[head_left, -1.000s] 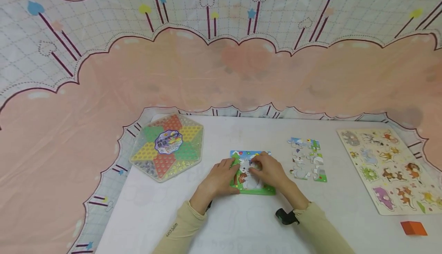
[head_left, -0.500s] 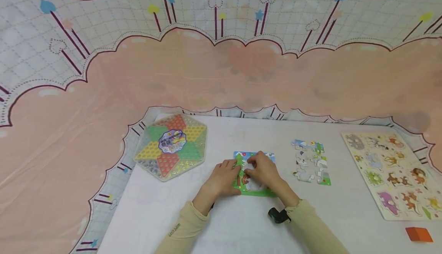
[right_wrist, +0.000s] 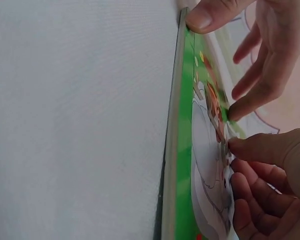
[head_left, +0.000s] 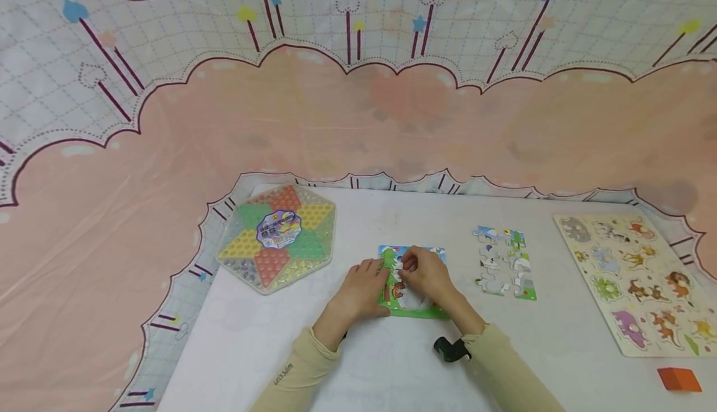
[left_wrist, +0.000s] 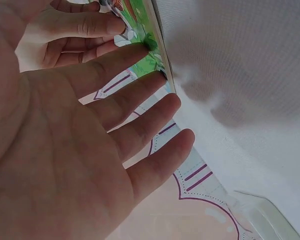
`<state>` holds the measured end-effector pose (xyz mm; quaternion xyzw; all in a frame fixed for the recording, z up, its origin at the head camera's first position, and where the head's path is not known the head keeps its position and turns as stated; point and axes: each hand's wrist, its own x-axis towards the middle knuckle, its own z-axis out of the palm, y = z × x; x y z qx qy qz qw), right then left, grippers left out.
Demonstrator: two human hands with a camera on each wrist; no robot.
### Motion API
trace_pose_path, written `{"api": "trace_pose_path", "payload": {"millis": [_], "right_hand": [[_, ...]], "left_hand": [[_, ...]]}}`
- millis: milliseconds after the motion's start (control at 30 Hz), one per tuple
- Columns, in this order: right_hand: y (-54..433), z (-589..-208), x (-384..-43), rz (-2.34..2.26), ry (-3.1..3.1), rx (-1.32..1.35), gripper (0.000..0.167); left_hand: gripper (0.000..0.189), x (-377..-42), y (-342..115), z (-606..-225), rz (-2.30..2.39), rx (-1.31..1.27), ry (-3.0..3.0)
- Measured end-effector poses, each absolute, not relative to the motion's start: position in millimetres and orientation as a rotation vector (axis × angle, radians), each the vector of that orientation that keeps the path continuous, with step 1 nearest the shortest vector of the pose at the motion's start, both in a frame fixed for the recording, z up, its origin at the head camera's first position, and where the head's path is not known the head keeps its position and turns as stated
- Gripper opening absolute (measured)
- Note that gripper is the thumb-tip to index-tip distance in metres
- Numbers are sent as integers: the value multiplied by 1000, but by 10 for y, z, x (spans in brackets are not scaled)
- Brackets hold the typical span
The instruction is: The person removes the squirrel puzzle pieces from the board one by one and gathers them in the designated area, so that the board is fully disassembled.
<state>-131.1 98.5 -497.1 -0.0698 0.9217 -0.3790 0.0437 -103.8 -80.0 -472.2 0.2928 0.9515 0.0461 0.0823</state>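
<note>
A small jigsaw board point(head_left: 419, 313) with a green lower border and a cartoon animal picture lies flat on the white table. My left hand point(head_left: 361, 287) rests along its left side, fingers extended and thumb at the near left corner. In the left wrist view those fingers point(left_wrist: 140, 122) look fairly straight and spread. My right hand point(head_left: 430, 276) is over the middle of the picture, thumb and curled fingers pinching a pale jigsaw piece point(left_wrist: 122, 41) close against the board. Most of that piece is hidden by the fingers.
Several loose jigsaw pieces point(head_left: 493, 284) are grouped right of the board. Farther right are a wooden animal puzzle point(head_left: 638, 284) and an orange block point(head_left: 679, 379). A hexagonal Chinese checkers set point(head_left: 277, 238) lies at the left, and a patterned cloth point(head_left: 336, 126) hangs behind the table.
My right hand has shifted slightly left across the picture, its fingers still pinched together. My left hand keeps its place on the board. The head view has turned a little left.
</note>
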Motion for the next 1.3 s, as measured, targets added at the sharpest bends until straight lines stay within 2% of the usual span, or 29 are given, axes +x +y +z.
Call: {"api": "trace_pose_path", "payload": {"millis": [433, 1300], "right_hand": [[1035, -4950, -1364, -1256, 2811, -260, 12], [1682, -4905, -1591, -1287, 2913, -113, 17]], "left_hand": [[73, -1044, -794, -4732, 145, 864, 2821], [74, -1030, -794, -4720, 148, 853, 2816]]}}
